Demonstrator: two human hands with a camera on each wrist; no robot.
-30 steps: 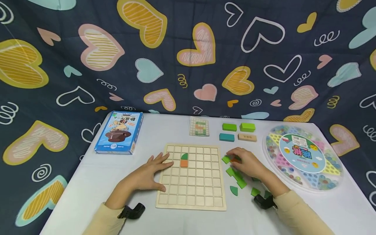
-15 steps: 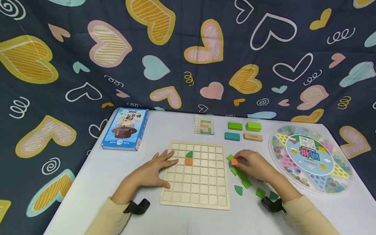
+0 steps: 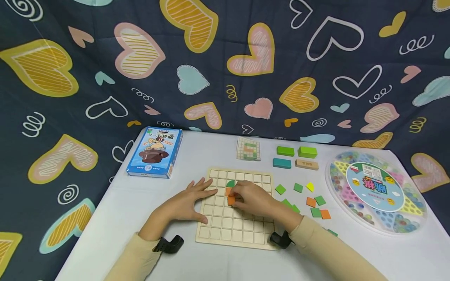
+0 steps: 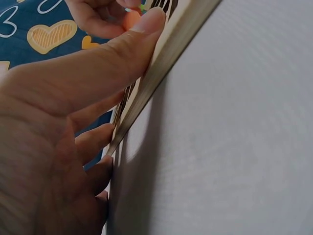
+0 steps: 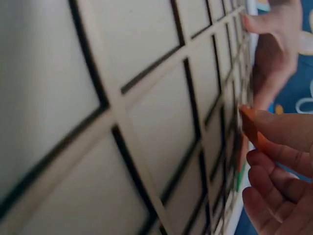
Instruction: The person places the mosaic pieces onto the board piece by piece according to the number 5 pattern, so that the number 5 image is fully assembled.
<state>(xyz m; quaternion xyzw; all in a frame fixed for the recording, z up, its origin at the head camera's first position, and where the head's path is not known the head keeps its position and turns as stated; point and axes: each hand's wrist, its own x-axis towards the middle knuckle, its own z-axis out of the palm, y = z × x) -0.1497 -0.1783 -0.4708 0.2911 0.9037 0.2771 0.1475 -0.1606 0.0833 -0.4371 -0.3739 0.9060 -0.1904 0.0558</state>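
A pale wooden grid board (image 3: 237, 235) lies on the white table. My left hand (image 3: 183, 203) rests on its left edge with fingers spread; the left wrist view shows the thumb (image 4: 149, 22) over the rim. Over the upper left part of the grid, my right hand (image 3: 254, 199) pinches an orange square tile (image 5: 250, 126) between thumb and fingers, tilted against the cells. Just above it in the head view, a second orange tile (image 3: 228, 191) and a green quarter-round tile (image 3: 230, 183) sit in cells. The right hand covers several cells beside them.
Loose green, orange and yellow tiles (image 3: 316, 212) lie right of the board. Behind stand a pattern card (image 3: 248, 148) and several blocks (image 3: 282, 163). A blue box (image 3: 154, 152) is at the back left, a round marble game (image 3: 376, 191) at the far right.
The right hand has picked an orange tile from the loose tiles and carried it left over the board. The left hand keeps its place on the board's edge. The head view has shifted slightly.
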